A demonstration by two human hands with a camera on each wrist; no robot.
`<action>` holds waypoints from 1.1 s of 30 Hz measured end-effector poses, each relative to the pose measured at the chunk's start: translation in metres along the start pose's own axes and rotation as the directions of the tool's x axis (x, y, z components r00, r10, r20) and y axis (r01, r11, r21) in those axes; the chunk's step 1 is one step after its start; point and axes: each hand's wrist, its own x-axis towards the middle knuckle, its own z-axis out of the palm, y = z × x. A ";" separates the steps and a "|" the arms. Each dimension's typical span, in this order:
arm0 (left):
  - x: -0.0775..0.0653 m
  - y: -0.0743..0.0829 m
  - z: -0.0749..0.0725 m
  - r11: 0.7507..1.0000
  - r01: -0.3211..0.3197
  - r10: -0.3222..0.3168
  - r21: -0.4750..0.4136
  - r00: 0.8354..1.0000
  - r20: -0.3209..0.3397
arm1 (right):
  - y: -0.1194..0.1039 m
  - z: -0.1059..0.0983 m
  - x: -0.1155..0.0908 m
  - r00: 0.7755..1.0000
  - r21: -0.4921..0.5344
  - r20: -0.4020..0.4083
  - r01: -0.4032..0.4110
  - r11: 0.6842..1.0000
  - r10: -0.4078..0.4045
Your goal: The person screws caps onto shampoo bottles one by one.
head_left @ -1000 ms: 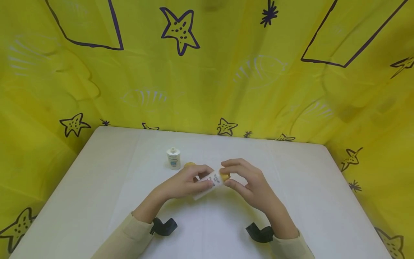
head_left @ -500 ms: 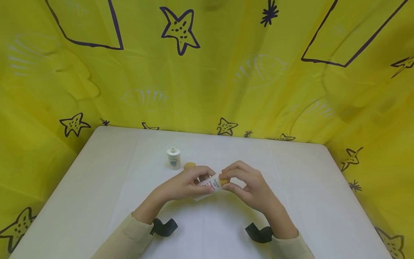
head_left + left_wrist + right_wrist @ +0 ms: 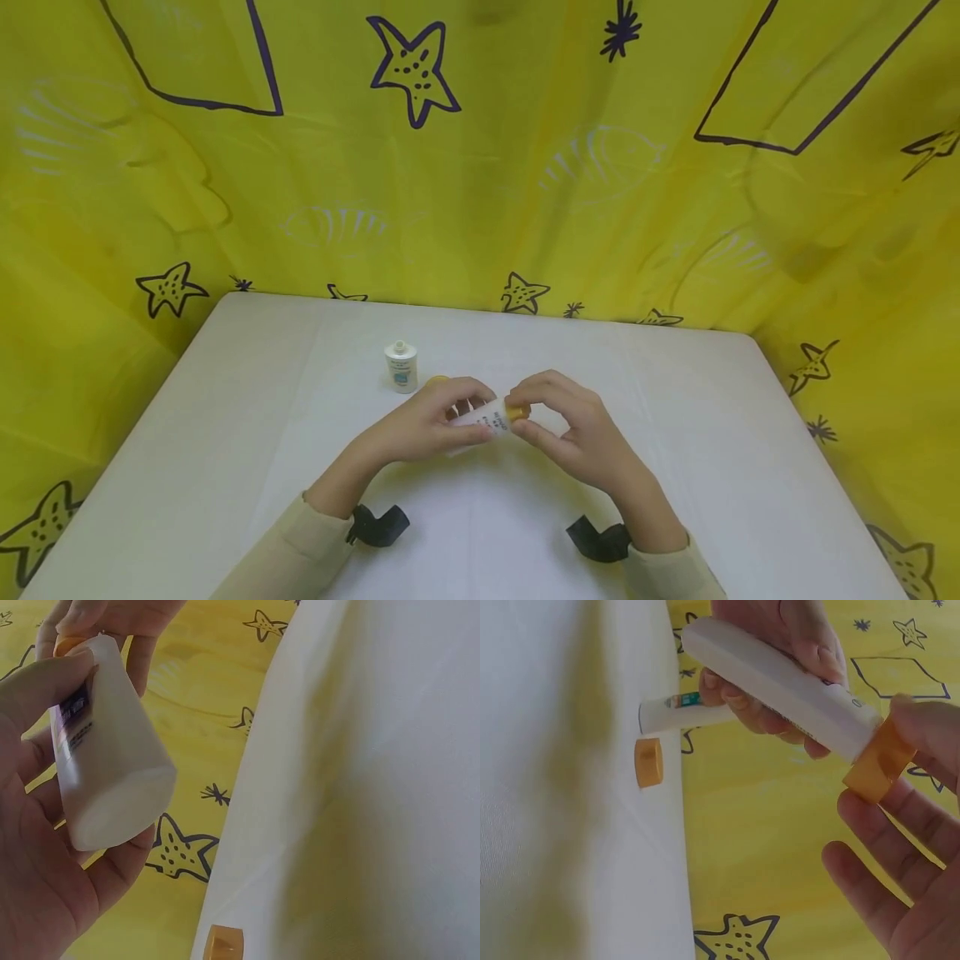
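My left hand point(image 3: 431, 422) grips a white bottle point(image 3: 112, 750) with printed text, fingers and thumb wrapped round its body. The bottle is tilted above the table, its base toward the left palm and its orange-gold cap point(image 3: 881, 765) pointing right. Thumb and fingertips of my right hand point(image 3: 573, 425) pinch that cap, seated at the bottle's neck; its other fingers stay spread in the right wrist view. Behind the left hand lies a second orange-gold cap point(image 3: 649, 763), mostly hidden by that hand in the head view. Beyond it stands another white bottle point(image 3: 401, 370), upright, its narrow neck uncapped.
A white-covered table point(image 3: 660, 417) spreads beneath both hands. Yellow curtain cloth point(image 3: 480, 183) with starfish and fish drawings hangs behind and at both sides. Black wrist mounts point(image 3: 381, 526) stick out from both beige sleeves point(image 3: 292, 546).
The held bottle has turned slightly and lies a little flatter, its label text shifted. My right fingers have closed in tighter on its cap. The standing bottle stays in place.
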 end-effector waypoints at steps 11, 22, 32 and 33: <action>0.000 0.000 0.006 0.998 -0.019 0.021 0.056 0.999 -0.038 | 0.002 0.000 -0.002 0.999 -0.059 -0.007 -0.032 0.998 0.032; 0.000 0.007 0.012 0.972 0.003 0.016 0.235 0.997 -0.078 | -0.002 0.000 -0.003 0.986 -0.037 0.009 -0.163 0.986 0.164; 0.003 0.000 0.012 0.976 -0.044 0.073 0.213 0.989 -0.131 | -0.001 -0.001 -0.002 0.983 -0.047 0.007 -0.182 0.982 0.183; 0.003 0.001 0.012 0.973 -0.044 0.074 0.225 0.989 -0.128 | -0.001 -0.001 -0.002 0.982 -0.046 0.005 -0.189 0.981 0.189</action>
